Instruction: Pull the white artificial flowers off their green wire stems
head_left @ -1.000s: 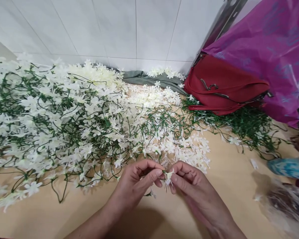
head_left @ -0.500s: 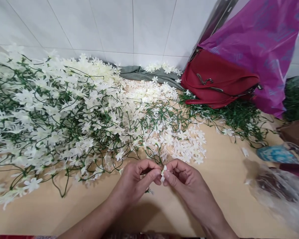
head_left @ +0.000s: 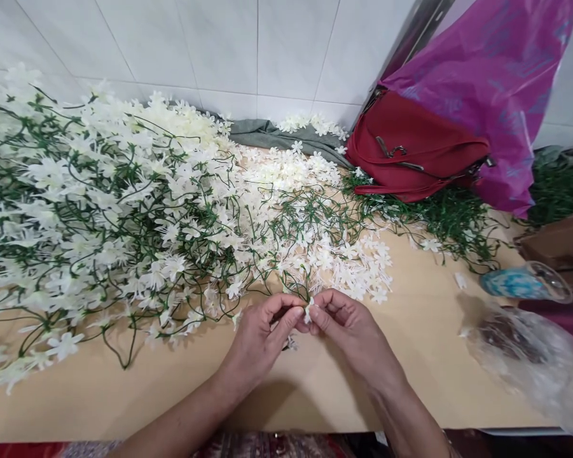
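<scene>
Close together over the table's near half, my left hand (head_left: 255, 340) and my right hand (head_left: 360, 337) meet fingertip to fingertip. Pinched between them is a small white artificial flower (head_left: 308, 312). A green wire stem (head_left: 307, 286) runs up behind the fingertips toward the heap; where it joins the flower is hidden. Under the hands, a bit of green and pale flower (head_left: 290, 343) shows. Just beyond lie loose white blossoms and stamens (head_left: 357, 257). To the left spreads a big heap of white artificial flowers on green stems (head_left: 138, 210).
A red bag (head_left: 414, 149) and a purple plastic bag (head_left: 477, 76) stand at the back right, over green stems (head_left: 462, 219). A blue-and-clear cup (head_left: 524, 282) lies at the right, near a clear plastic bag (head_left: 529, 362). The tiled wall (head_left: 290, 57) bounds the back.
The view has shifted slightly, so the table's front edge shows more. Both hands stay together on the small flower, with little change in their grip.
</scene>
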Motion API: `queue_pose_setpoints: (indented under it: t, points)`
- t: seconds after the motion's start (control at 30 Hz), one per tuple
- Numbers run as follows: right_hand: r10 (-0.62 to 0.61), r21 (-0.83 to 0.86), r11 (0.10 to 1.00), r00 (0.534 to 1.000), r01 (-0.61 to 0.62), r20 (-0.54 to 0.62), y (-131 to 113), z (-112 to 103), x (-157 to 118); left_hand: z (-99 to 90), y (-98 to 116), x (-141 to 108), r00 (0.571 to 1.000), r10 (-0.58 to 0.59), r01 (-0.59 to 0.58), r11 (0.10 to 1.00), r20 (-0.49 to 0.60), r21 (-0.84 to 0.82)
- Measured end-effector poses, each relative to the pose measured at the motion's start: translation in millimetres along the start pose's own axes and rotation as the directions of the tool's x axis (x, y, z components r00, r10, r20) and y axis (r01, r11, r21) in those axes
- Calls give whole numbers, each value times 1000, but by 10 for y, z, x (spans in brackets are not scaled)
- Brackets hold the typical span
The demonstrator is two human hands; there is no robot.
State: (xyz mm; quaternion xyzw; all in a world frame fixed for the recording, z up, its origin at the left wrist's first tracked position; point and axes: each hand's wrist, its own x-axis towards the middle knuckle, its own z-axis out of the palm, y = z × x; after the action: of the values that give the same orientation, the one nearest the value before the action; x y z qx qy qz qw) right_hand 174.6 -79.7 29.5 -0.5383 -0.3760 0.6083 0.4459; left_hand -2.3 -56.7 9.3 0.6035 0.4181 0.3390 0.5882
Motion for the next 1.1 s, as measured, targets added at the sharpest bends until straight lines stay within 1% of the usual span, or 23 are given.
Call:
queue_pose_setpoints:
  t: [0.07, 0.23, 0.3, 0.43, 0.6, 0.7, 0.87, 0.93, 1.0, 1.1]
  points:
    - [2, -12, 1000, 1000, -2, 25, -1, -55, 27, 2, -8, -17, 1000, -4, 4, 1000, -20, -7]
    - [33, -8, 999, 997, -32, 72, 52, -160, 77, 8, -33, -39, 998, 41, -37, 996, -37, 82]
    - [44, 0, 999, 996, -44, 81, 67, -178, 87, 14, -52, -30, 998, 33, -30, 998, -53, 60]
    - [61, -13, 998, 994, -60, 89, 50, -205, 98, 21, -102, -8, 995, -31, 28, 999, -94, -30]
    - [63, -35, 998, 994, -60, 95, 10, -200, 103, 35, -137, -4, 993, -51, 39, 992, -102, -117]
    - [51, -35, 998, 994, -48, 95, 4, -178, 114, 50, -123, -5, 994, -43, 27, 988, -103, -151]
    - [61, -19, 998, 991, -59, 118, 7, -130, 125, 58, -87, 4, 995, -13, -3, 989, -102, -151]
    - [31, -42, 999, 995, -27, 90, 12, -96, 108, 52, -82, 7, 995, -6, -7, 991, -99, -131]
    - [-33, -83, 996, 999, 35, 30, 19, -57, 77, 43, -78, 8, 995, 2, -10, 996, -104, -83]
    - [-136, -142, 981, 990, 129, -44, 33, -3, 24, 33, -71, 5, 995, 12, -14, 1000, -101, -17]
